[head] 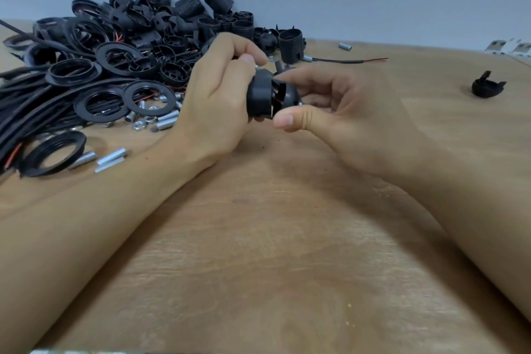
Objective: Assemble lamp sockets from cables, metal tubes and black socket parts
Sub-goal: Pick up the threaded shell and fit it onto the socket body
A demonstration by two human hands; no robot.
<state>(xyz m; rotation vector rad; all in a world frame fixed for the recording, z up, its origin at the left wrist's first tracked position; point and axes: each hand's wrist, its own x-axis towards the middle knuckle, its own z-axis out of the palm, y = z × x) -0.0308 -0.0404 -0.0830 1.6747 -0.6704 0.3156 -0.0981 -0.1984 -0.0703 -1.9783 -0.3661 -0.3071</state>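
Where it hangs just above the tabletop (287, 238), the black socket body (260, 96) lies with its long axis left-right, left hand (214, 100) in a closed grip round it, right hand (342, 112) pinching the domed cap (288, 95) against its right end, parts heap (129, 46) beyond.

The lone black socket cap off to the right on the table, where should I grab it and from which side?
Probably from above, pinching the rounded dome of the black socket cap across its sides. It lies alone on bare table, so nothing blocks a top approach. Avoid the thin prongs sticking up and out to the right; they look awkward to hold. The right hand is nearer.
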